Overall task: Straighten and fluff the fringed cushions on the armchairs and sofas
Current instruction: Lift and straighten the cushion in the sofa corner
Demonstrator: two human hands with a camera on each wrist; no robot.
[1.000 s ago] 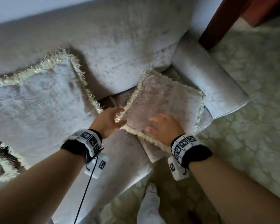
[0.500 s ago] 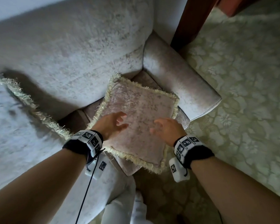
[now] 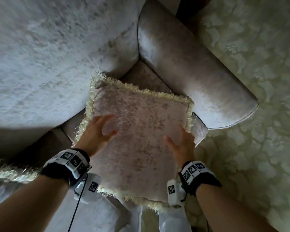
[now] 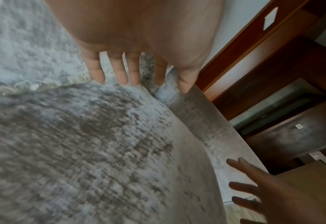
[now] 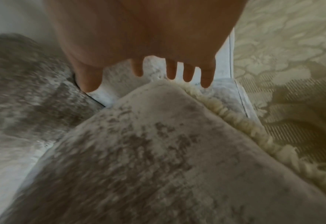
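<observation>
Left hand [image 3: 96,133] no longer pinches fringe; right hand [image 3: 182,144] lifts off too. Fingers of both spread apart, hovering over fringed cushion [image 3: 139,131], now flat on seat corner beside armrest [image 3: 191,77]. Likely patting stage.

I see a pale velvety sofa [image 3: 60,52] with a rounded armrest [image 3: 191,71], a cream floral-patterned carpet [image 3: 258,114] beside it, and dark reddish wooden furniture [image 4: 273,84] against a white wall [image 4: 229,27].
</observation>
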